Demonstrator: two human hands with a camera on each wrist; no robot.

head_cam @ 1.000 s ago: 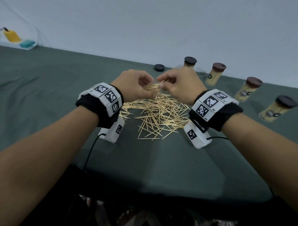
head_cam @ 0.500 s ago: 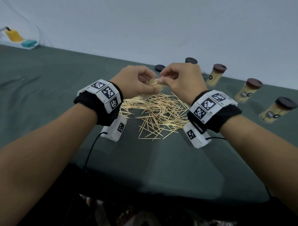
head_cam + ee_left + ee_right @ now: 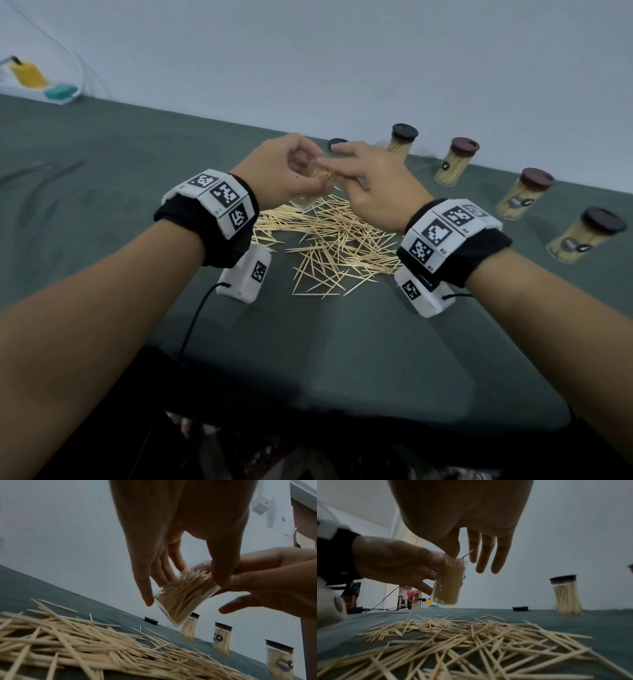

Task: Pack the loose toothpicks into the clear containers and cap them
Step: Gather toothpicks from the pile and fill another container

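- The left hand [image 3: 279, 171] grips the clear container [image 3: 448, 582] by its side wall, thumb on one side and fingers curled round the other. The container is held in the air just above the far edge of the pile, at frame centre in the head view, mouth up and uncapped.
- The right hand [image 3: 373, 185] is at the container mouth with fingers extended and relaxed. In the right wrist view the thumb [image 3: 452, 547] sits at the rim beside one toothpick [image 3: 467, 553] that projects above the rest. Whether that toothpick is pinched cannot be determined.
- Handling, container: likely light, rigid, thin-walled and smooth. Hold at mid-wall with moderate pressure. It is nearly full, so tilting risks spillage.
- Handling, toothpicks: very light, stiff, pointed and easily snapped. They scatter and roll. Gather them in small aligned bundles, pinch at mid-length, and insert them parallel to those already packed.
- The loose toothpicks [image 3: 329, 246] lie in a crossed pile at centre frame, between the two wrists.
- One loose cap [image 3: 337, 144] lies flat just beyond the hands, above centre. It is probably the cap for this container.
- Four capped containers [image 3: 454, 164] stand in a row from upper centre down the right edge, filled and upright.
- Surface: green cloth [image 3: 102, 192] covers the table, soft and slightly creased at left. It should limit rolling, but picks lie flat and are hard to lift.
- Room: a plain pale wall [image 3: 308, 61] stands behind. Yellow and teal items [image 3: 41, 82] sit at upper left.
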